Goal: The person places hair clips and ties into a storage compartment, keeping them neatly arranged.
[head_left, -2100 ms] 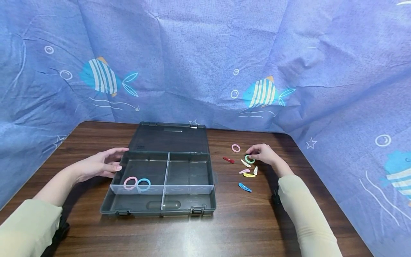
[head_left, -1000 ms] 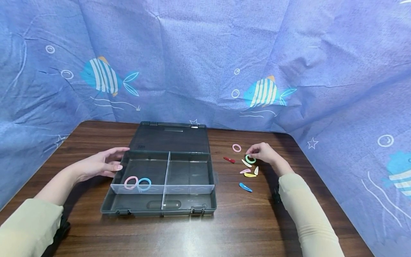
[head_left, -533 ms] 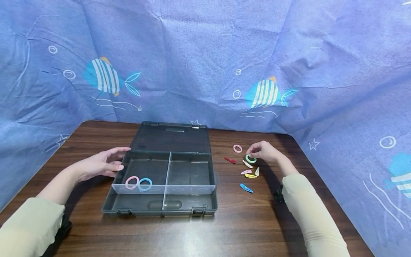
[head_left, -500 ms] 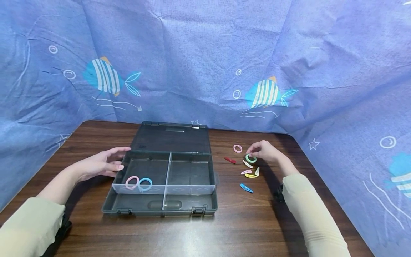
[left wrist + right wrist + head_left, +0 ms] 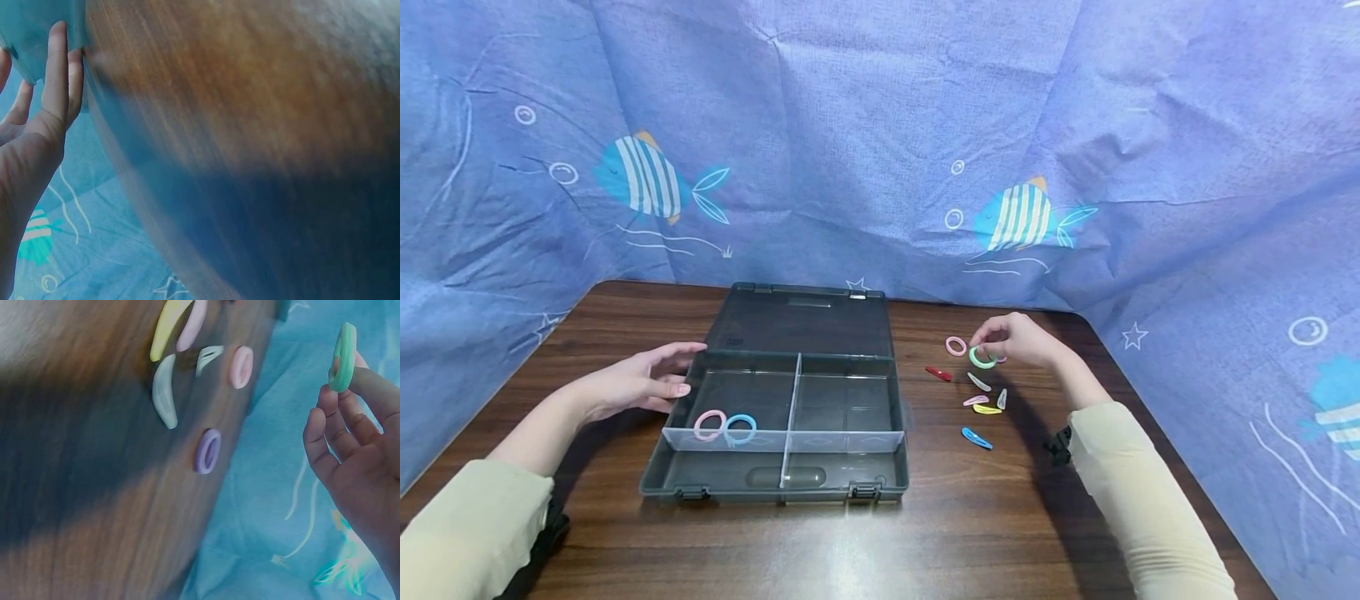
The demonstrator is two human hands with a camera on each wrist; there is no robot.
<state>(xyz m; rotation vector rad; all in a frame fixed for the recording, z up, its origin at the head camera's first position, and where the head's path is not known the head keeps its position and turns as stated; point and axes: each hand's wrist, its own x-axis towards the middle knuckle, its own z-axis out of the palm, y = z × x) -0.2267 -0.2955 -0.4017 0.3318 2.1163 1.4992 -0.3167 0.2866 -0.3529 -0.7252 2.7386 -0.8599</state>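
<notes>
My right hand [image 5: 1022,340] pinches a green hair tie [image 5: 344,359] between thumb and fingertips, raised over the right part of the table. Beneath it a purple hair tie [image 5: 200,453] lies on the wood, mostly hidden behind the hand in the head view. My left hand [image 5: 636,383] rests against the left wall of a grey see-through divided box [image 5: 842,408], fingers fairly straight, thumb at the rim. Inside, at the clear divider of the back left compartment, are a pink hair tie [image 5: 697,425] and a blue hair tie [image 5: 754,428].
The box's lid [image 5: 805,321] lies folded back. Right of the box are a pink hair tie [image 5: 948,347] and snap hair clips: red [image 5: 938,373], white [image 5: 978,382], pink [image 5: 976,401], yellow [image 5: 987,409], another white clip [image 5: 1002,399] and blue [image 5: 977,438]. A fish-print cloth [image 5: 850,167] hangs behind.
My right hand has lifted the green hair tie up off the table, uncovering part of the purple one. My left hand has stayed at the box.
</notes>
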